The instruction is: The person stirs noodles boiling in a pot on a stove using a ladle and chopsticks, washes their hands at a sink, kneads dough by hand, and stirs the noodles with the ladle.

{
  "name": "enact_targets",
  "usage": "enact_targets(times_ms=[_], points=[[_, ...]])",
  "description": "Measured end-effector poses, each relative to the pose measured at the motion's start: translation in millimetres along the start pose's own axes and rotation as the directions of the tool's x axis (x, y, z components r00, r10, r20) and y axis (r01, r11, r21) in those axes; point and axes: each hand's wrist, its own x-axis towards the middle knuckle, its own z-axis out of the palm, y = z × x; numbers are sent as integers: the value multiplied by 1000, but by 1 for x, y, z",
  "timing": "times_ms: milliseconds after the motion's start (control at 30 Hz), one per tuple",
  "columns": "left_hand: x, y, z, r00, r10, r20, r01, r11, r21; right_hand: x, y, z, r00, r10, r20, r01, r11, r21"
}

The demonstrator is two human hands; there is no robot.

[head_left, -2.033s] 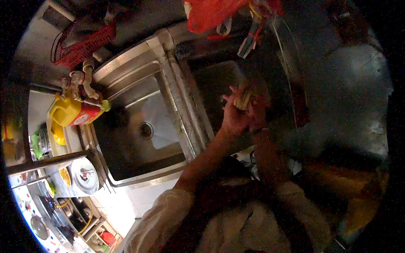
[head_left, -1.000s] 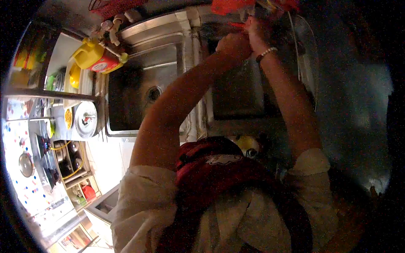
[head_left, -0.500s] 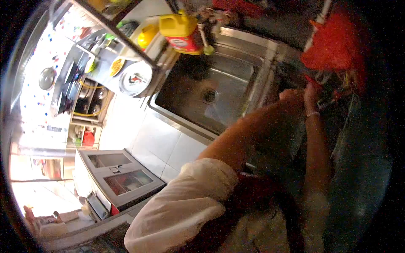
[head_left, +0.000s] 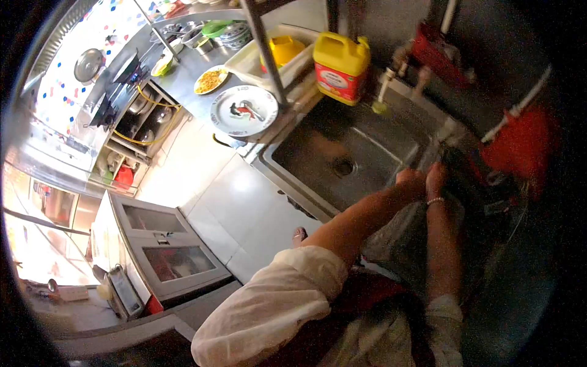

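My left hand (head_left: 411, 177) and my right hand (head_left: 435, 178), with a bracelet at its wrist, are close together at the near right edge of the metal sink (head_left: 287, 177). Both look closed, with fingers bunched around the gathered top of what seems to be a grey, see-through plastic bag (head_left: 391, 235). Its body spreads below my hands, between my forearms. Dim light hides the fingertips and the bag's contents. The sink basin beside my left hand has a round drain (head_left: 345, 167).
A yellow jug (head_left: 341, 67) stands behind the sink near the tap (head_left: 384, 88). Red bags (head_left: 520, 147) hang at the right. Left are a white plate (head_left: 244, 126), a dish of yellow food (head_left: 211, 80) and a white tub (head_left: 244, 68). A cabinet (head_left: 165, 244) stands on the floor.
The view has swung, so the sink and counter sit further right and lower. My hands, still together, have come from beneath the red bag to the sink's edge.
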Motion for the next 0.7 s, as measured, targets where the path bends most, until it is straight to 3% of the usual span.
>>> enact_targets(times_ms=[67,100,133,167,267,333,400,467,500,533,567,600,633,667,700], points=[[-4,-34,4,995,-94,13,95,990,-105,-12,-18,25,998,56,32,-58,997,45],[-4,-53,14,992,-84,-93,74,992,-104,-23,-42,29,970,178,167,-215,946,241],[-2,-75,28,978,-73,-194,55,994,-97,-34,-63,33,903,299,308,-410,815,410],[-3,-93,30,955,-56,-292,32,996,-87,-49,-87,30,786,391,479,-614,580,535],[-46,-123,-15,935,-352,53,335,822,-460,-96,-152,30,442,343,829,-892,67,447],[-47,-133,0,867,-499,12,428,730,-533,-122,-187,33,414,230,881,-910,84,406],[-39,-155,36,918,-388,-77,326,851,-411,-139,-203,37,380,177,908,-925,63,375],[-22,-186,73,975,-39,-217,-27,956,-293,-151,-204,43,327,186,927,-944,16,330],[-10,-196,89,939,104,-328,-217,920,-326,-161,-218,43,385,253,888,-903,-96,419],[3,-206,103,868,234,-438,-399,854,-333,-173,-236,42,426,322,845,-841,-203,501],[14,-213,112,767,347,-540,-567,760,-317,-182,-212,49,408,242,880,-793,-384,473],[-11,-201,82,880,259,-399,-475,522,-708,-189,-158,64,394,156,906,-727,-551,411],[-54,-183,30,972,172,-160,-184,135,-974,-191,-123,76,383,68,921,-643,-696,319],[-87,-174,-8,988,153,-32,-16,-99,-995,-189,-112,81,443,-94,892,-691,-669,273],[-102,-169,-23,990,137,24,55,-224,-973,-188,-111,81,479,-253,841,-738,-634,231]])
